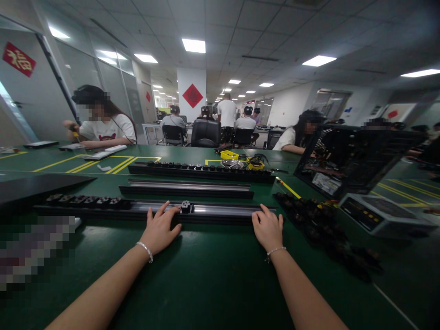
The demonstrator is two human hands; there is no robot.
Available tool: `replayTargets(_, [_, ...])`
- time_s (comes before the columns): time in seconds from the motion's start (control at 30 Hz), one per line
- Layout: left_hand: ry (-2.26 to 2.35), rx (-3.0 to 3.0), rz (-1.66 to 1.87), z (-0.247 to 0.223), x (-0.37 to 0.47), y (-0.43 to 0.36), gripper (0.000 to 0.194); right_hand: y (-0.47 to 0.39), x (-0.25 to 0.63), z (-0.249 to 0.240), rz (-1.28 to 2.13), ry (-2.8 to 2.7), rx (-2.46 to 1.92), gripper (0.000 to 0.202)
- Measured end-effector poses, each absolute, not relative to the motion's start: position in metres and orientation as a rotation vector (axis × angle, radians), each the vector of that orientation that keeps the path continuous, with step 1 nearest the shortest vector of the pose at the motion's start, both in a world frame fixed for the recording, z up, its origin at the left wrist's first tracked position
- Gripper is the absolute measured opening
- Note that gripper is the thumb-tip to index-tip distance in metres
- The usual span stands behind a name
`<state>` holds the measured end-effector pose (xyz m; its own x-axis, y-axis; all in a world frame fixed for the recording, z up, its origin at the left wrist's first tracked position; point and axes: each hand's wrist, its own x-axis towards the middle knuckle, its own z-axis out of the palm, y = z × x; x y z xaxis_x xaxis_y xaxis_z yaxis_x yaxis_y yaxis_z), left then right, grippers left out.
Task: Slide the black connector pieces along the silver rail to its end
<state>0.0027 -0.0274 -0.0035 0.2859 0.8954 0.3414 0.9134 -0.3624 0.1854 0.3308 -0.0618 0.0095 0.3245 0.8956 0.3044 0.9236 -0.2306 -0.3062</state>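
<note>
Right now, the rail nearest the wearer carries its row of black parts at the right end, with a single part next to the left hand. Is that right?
Not quite: the head view shows the row of black parts at the left end of the nearest rail. The single part is next to the left hand.

The green counter (213, 279) leaves a wide lane between the left hand (161, 230) and right hand (269, 229). Ahead, the near rail (223, 210) crosses it, a small block (186, 207) jutting up by the left fingertips; black parts (319, 224) and a grey box (381, 215) obstruct the right.
</note>
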Motion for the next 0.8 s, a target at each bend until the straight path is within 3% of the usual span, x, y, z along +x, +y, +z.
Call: replayTargets(0.8, [-1.557, -2.546, -0.499, 0.0000, 0.0002, -0.0300, 0.049, -0.0613, 0.3322, 0.0097, -0.060, -1.622, -2.193, 0.044])
